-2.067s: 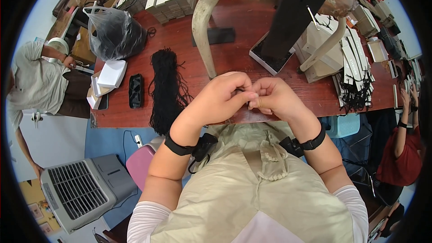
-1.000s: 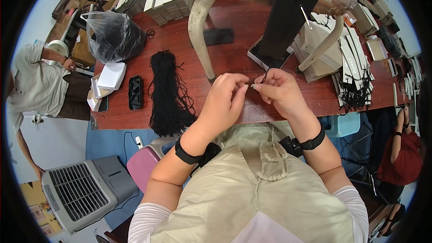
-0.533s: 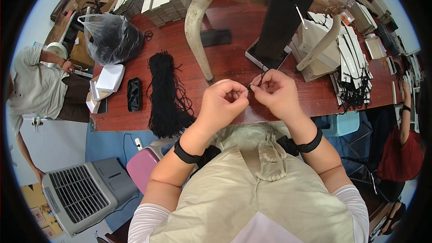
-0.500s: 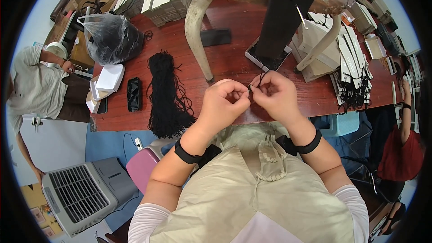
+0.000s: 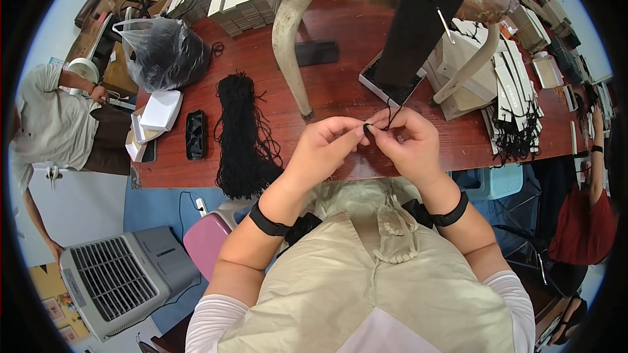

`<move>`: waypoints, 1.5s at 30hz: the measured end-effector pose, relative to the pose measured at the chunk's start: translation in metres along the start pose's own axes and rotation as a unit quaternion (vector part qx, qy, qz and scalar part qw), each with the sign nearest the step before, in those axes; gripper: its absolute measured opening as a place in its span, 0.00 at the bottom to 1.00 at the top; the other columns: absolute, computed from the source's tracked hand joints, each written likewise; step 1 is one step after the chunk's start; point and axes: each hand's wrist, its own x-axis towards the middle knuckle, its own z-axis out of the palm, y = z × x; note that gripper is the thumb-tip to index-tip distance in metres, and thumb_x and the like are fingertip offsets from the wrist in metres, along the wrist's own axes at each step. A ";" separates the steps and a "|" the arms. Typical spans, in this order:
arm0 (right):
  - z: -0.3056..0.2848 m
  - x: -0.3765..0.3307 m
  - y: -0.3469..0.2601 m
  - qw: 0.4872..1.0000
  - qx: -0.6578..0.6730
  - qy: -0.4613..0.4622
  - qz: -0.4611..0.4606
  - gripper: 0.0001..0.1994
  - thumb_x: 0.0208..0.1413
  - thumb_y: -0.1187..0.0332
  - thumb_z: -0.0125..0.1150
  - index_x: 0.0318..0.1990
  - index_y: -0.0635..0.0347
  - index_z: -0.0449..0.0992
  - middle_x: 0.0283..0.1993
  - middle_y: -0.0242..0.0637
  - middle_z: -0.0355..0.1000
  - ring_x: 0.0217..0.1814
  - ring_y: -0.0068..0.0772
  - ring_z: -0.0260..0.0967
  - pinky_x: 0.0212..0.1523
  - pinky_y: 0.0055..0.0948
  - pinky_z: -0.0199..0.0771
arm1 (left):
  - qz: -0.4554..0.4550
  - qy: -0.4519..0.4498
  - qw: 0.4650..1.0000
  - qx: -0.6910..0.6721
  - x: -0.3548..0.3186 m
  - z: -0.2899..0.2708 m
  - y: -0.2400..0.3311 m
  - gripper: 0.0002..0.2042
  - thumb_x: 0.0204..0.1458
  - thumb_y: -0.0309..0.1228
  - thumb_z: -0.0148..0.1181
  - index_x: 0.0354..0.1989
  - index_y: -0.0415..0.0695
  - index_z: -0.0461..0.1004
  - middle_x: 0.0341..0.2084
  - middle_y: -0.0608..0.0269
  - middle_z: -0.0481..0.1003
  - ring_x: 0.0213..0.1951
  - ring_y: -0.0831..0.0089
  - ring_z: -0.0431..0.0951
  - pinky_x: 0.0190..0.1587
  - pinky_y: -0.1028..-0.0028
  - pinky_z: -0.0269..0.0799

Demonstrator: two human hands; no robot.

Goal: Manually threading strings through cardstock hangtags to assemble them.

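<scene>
Over the front of the table, both hands meet at a thin black cord (image 5: 390, 114). My left hand (image 5: 327, 149) is closed, thumb and index finger pinching the cord near a small loop. My right hand (image 5: 412, 146) also pinches it, and a strand runs up over its fingers toward the shallow white tray (image 5: 375, 85) beyond. A tall black panel (image 5: 418, 33) rises from that tray, with a thin metal rod (image 5: 445, 25) sticking out of its face. Left of my hands lies a thick bundle of black cords (image 5: 245, 140).
A wooden stool (image 5: 288, 46) stands on the red table (image 5: 347, 95). White corded strips (image 5: 513, 88) are stacked right; a black-filled plastic bag (image 5: 167, 52), white box (image 5: 160, 111) and black tray (image 5: 195, 136) sit left. People are at both sides, near an air cooler (image 5: 124, 274) at left.
My hands remain together, with the right hand slightly turned. The cord now shows a small dark loop at the fingertips, and its strand stands higher above the right hand.
</scene>
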 end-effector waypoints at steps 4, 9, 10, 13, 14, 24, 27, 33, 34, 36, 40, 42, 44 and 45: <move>-0.002 -0.001 0.005 0.999 -0.027 0.004 -0.018 0.09 0.48 0.81 0.61 0.24 0.63 0.65 0.35 0.39 0.75 0.28 0.14 0.65 0.25 0.16 0.63 | 0.006 0.001 1.000 -0.003 0.000 0.001 0.000 0.08 0.57 0.25 0.54 0.42 0.37 0.75 0.30 0.66 0.77 0.32 0.84 0.72 0.36 0.83 0.67; 0.000 0.001 0.000 0.999 -0.040 -0.010 -0.012 0.08 0.48 0.80 0.61 0.25 0.63 0.66 0.34 0.37 0.75 0.28 0.14 0.65 0.25 0.15 0.63 | -0.005 0.026 0.999 0.019 -0.002 0.004 0.002 0.06 0.53 0.24 0.57 0.38 0.37 0.77 0.30 0.68 0.77 0.31 0.86 0.73 0.34 0.84 0.68; 0.001 0.001 -0.001 0.999 -0.043 -0.009 -0.016 0.08 0.48 0.80 0.61 0.25 0.63 0.66 0.33 0.36 0.75 0.27 0.14 0.65 0.25 0.15 0.63 | -0.018 0.041 0.998 0.039 -0.002 0.004 0.001 0.07 0.52 0.23 0.58 0.38 0.37 0.77 0.29 0.67 0.77 0.31 0.85 0.73 0.34 0.83 0.69; 0.004 0.002 -0.001 1.000 -0.007 0.012 -0.001 0.07 0.48 0.79 0.62 0.27 0.64 0.68 0.31 0.35 0.75 0.27 0.13 0.64 0.25 0.16 0.63 | 0.044 0.066 0.991 0.106 -0.003 0.004 -0.004 0.06 0.53 0.22 0.57 0.38 0.36 0.76 0.28 0.66 0.77 0.25 0.85 0.73 0.25 0.85 0.69; 0.005 0.003 0.002 0.999 0.033 0.032 0.017 0.06 0.48 0.78 0.63 0.29 0.64 0.70 0.31 0.35 0.75 0.27 0.13 0.64 0.25 0.17 0.63 | 0.044 0.067 0.991 0.105 -0.003 0.003 -0.004 0.06 0.53 0.22 0.57 0.38 0.36 0.76 0.28 0.66 0.77 0.25 0.85 0.73 0.25 0.85 0.69; -0.014 0.011 -0.026 0.985 -0.022 -0.138 0.102 0.17 0.52 0.74 0.59 0.50 0.63 0.66 0.47 0.37 0.69 0.26 0.15 0.64 0.23 0.19 0.63 | 0.111 0.082 0.972 0.190 -0.002 -0.001 0.000 0.06 0.48 0.21 0.60 0.34 0.35 0.77 0.25 0.66 0.74 0.25 0.84 0.71 0.29 0.82 0.67; -0.019 0.018 -0.030 0.944 0.093 -0.169 0.268 0.20 0.54 0.74 0.58 0.53 0.63 0.61 0.36 0.36 0.71 0.23 0.14 0.63 0.21 0.16 0.60 | 0.119 0.088 0.971 0.190 -0.002 0.000 0.002 0.06 0.44 0.22 0.61 0.32 0.35 0.78 0.21 0.68 0.72 0.21 0.86 0.66 0.24 0.82 0.63; -0.021 0.017 -0.022 0.955 0.022 -0.148 0.257 0.08 0.53 0.74 0.60 0.39 0.66 0.70 0.23 0.24 0.65 0.21 0.08 0.57 0.19 0.14 0.53 | 0.094 0.075 0.969 0.217 -0.006 -0.001 0.007 0.05 0.46 0.21 0.61 0.32 0.35 0.78 0.23 0.67 0.73 0.23 0.85 0.69 0.26 0.83 0.64; -0.019 0.016 -0.022 0.957 0.011 -0.149 0.247 0.06 0.52 0.74 0.60 0.35 0.67 0.72 0.23 0.24 0.66 0.22 0.08 0.57 0.20 0.14 0.54 | 0.085 0.063 0.958 0.266 -0.007 0.000 0.010 0.04 0.49 0.20 0.60 0.33 0.35 0.78 0.26 0.67 0.74 0.26 0.86 0.73 0.27 0.85 0.66; -0.017 0.016 -0.024 0.960 -0.001 -0.151 0.236 0.05 0.51 0.74 0.61 0.31 0.68 0.74 0.22 0.24 0.66 0.23 0.09 0.57 0.21 0.15 0.56 | 0.078 0.062 0.960 0.261 -0.007 -0.001 0.007 0.04 0.48 0.21 0.60 0.33 0.35 0.78 0.26 0.68 0.74 0.25 0.87 0.71 0.26 0.85 0.65; -0.017 0.017 -0.025 0.967 -0.086 -0.130 0.203 0.04 0.49 0.75 0.62 0.32 0.67 0.78 0.26 0.28 0.73 0.26 0.12 0.63 0.25 0.16 0.63 | 0.085 0.057 0.953 0.286 -0.007 -0.001 0.008 0.05 0.48 0.22 0.60 0.33 0.36 0.78 0.25 0.69 0.73 0.24 0.88 0.69 0.26 0.84 0.64; -0.018 0.016 -0.025 0.966 -0.095 -0.132 0.199 0.05 0.48 0.75 0.62 0.33 0.66 0.80 0.27 0.29 0.74 0.27 0.12 0.65 0.27 0.17 0.65 | 0.090 0.063 0.953 0.284 -0.007 0.000 0.009 0.06 0.46 0.23 0.61 0.32 0.36 0.78 0.23 0.66 0.74 0.22 0.85 0.68 0.25 0.81 0.64; -0.019 0.015 -0.021 0.969 -0.095 -0.107 0.203 0.06 0.47 0.74 0.64 0.33 0.65 0.81 0.27 0.31 0.76 0.27 0.13 0.66 0.27 0.17 0.66 | 0.094 0.069 0.952 0.282 -0.007 0.001 0.009 0.07 0.43 0.24 0.62 0.31 0.36 0.78 0.21 0.63 0.74 0.20 0.81 0.68 0.25 0.78 0.65; -0.019 0.015 -0.022 0.969 -0.094 -0.107 0.204 0.06 0.47 0.74 0.64 0.33 0.65 0.81 0.27 0.31 0.76 0.27 0.13 0.66 0.27 0.17 0.66 | 0.095 0.060 0.951 0.288 -0.007 0.001 0.010 0.07 0.45 0.24 0.62 0.32 0.36 0.78 0.21 0.63 0.74 0.21 0.82 0.68 0.25 0.79 0.65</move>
